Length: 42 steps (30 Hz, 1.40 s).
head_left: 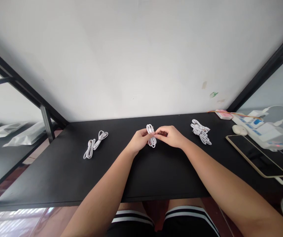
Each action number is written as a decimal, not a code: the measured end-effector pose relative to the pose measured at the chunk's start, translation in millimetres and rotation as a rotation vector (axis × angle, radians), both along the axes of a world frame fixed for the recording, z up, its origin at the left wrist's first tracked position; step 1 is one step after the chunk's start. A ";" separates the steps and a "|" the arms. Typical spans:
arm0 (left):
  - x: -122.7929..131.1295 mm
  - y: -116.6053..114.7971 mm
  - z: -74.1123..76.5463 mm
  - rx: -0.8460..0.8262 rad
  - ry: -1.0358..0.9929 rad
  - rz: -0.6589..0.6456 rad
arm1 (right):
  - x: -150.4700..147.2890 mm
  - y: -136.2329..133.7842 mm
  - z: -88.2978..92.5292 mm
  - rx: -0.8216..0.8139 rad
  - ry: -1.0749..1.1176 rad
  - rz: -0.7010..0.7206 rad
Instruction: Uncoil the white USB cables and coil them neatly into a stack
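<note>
A coiled white cable [152,141] is held up over the middle of the black table [141,177]. My left hand [139,140] grips it from the left, thumb across its middle. From the right, my right hand [169,135] pinches at the middle of the bundle with thumb and forefinger; whatever thin piece lies between those fingertips is too small to make out. Two more coiled cables, one nearer [89,149] and one farther [100,139], lie to the left. Several bundled white cables [200,131] rest to the right of my hands.
At the right stand a white power strip [252,126] with plugged-in chargers, a phone [256,156] on a cable, a white rounded object [239,130] and a pink-and-white box [223,114]. A white wall [131,65] rises behind the table. Black metal frame bars [46,118] flank it.
</note>
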<state>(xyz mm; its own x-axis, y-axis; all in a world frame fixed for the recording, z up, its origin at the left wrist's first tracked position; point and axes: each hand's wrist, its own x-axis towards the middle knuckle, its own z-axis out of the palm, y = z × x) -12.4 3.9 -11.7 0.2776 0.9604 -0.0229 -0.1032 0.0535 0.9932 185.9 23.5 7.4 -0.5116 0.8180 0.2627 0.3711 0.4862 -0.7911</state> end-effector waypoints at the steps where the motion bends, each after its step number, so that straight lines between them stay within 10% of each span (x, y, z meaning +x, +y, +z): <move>1: 0.4 -0.1 0.7 -0.005 0.005 0.001 | 0.0 -0.1 0.4 -0.004 0.006 -0.001; 42: 3.8 2.8 1.8 -0.039 0.091 0.060 | -0.5 -8.0 18.0 -0.034 -0.056 0.040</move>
